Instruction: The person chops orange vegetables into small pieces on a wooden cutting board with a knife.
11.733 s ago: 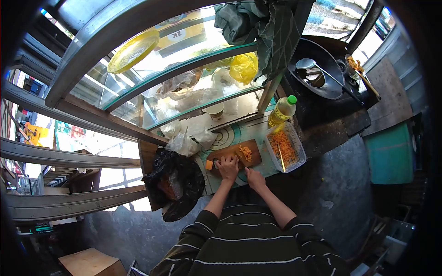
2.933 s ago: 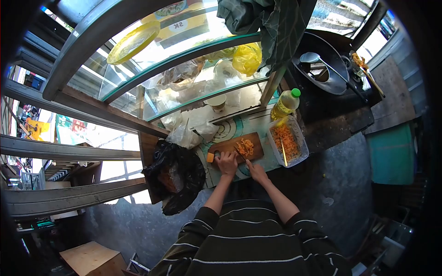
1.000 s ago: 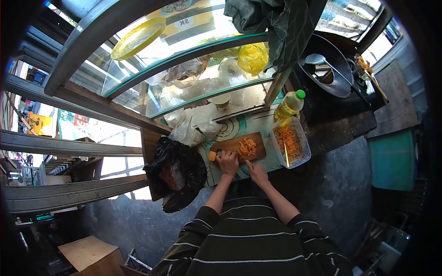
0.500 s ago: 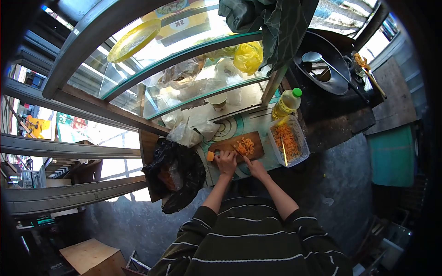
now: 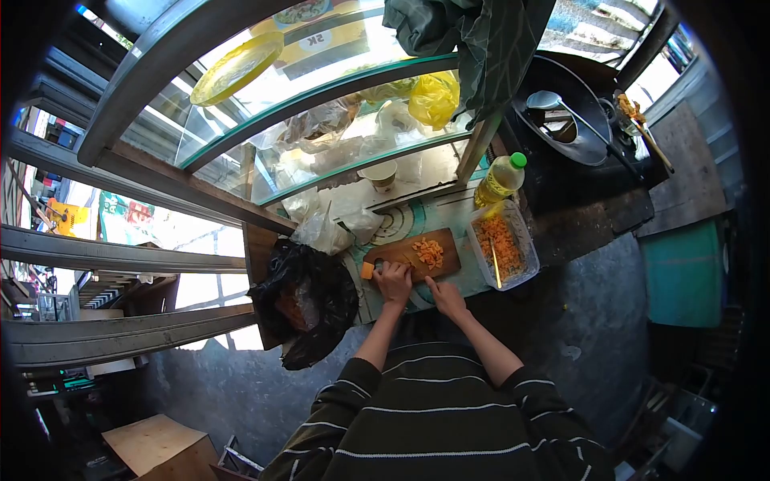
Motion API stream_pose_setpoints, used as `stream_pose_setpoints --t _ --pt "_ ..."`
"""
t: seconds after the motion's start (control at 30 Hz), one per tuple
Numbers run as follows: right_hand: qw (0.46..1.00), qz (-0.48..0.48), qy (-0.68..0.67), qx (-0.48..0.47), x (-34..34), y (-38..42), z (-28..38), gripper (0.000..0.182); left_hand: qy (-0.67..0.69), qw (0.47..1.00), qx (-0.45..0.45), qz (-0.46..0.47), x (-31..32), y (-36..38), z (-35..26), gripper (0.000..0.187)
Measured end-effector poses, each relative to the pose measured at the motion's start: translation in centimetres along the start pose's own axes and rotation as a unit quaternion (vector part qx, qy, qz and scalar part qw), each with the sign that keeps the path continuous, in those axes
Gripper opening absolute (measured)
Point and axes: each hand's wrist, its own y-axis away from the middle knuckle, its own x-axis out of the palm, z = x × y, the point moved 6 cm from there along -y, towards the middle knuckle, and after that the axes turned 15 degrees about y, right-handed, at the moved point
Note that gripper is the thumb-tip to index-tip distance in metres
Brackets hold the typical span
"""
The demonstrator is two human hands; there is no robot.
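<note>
A wooden cutting board (image 5: 445,266) lies on the counter, with a pile of chopped orange pieces (image 5: 428,253) on it. My left hand (image 5: 394,282) is closed at the board's left part, its fingers pressed down on something too small to make out. Just left of it is an orange block (image 5: 367,270). My right hand (image 5: 446,297) is closed round a knife handle at the board's near edge; the blade is hard to see. To the right stands a clear plastic container (image 5: 525,271) of orange shreds (image 5: 499,243) with a light-coloured utensil (image 5: 495,260) in it.
A green-capped bottle (image 5: 499,183) stands behind the container. A black plastic bag (image 5: 337,293) sits at the left, near white plastic bags (image 5: 322,232). A glass case (image 5: 337,172) rises behind the board. At the back right is a wok (image 5: 581,144) with a ladle (image 5: 544,100).
The knife has shifted away from the chopped pile, and its blade shows less beside my left hand. Both hands stay in nearly the same places.
</note>
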Motion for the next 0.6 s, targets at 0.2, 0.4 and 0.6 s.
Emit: stream_pose_setpoints --t 0.2,0.4,0.6 --pt "0.997 -0.060 0.051 0.028 0.0 0.2 0.1 0.069 0.003 1.000 0.000 0.007 0.2 0.0 0.1 0.008" --pt "0.997 -0.052 0.051 0.017 -0.4 -1.1 0.4 0.070 -0.007 0.999 0.039 -0.011 0.1 -0.1 -0.4 0.010" --pt "0.999 -0.003 -0.035 0.005 1.0 -1.1 -0.6 0.074 -0.009 0.999 0.047 -0.002 -0.3 -0.1 -0.3 0.012"
